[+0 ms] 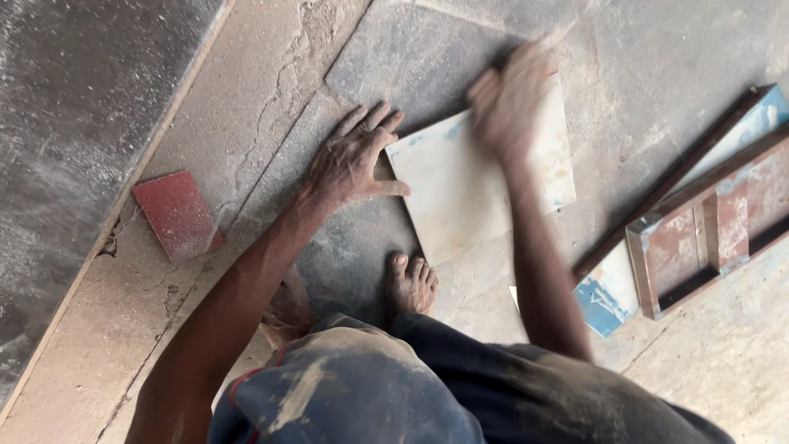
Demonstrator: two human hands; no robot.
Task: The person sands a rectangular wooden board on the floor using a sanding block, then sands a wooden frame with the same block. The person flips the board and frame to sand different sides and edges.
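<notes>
Two hands work a pale square tile on the dusty floor: left hand, grip spread flat, steadies its edge; right hand blurs above, grip unclear, apparently mid-rubbing; steady pressure matters.

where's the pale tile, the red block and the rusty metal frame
pale tile (468, 193), head view, on its bare face between the two hands
red block (177, 214), head view, middle of its top face
rusty metal frame (723, 218), head view, on its middle crossbar
</notes>
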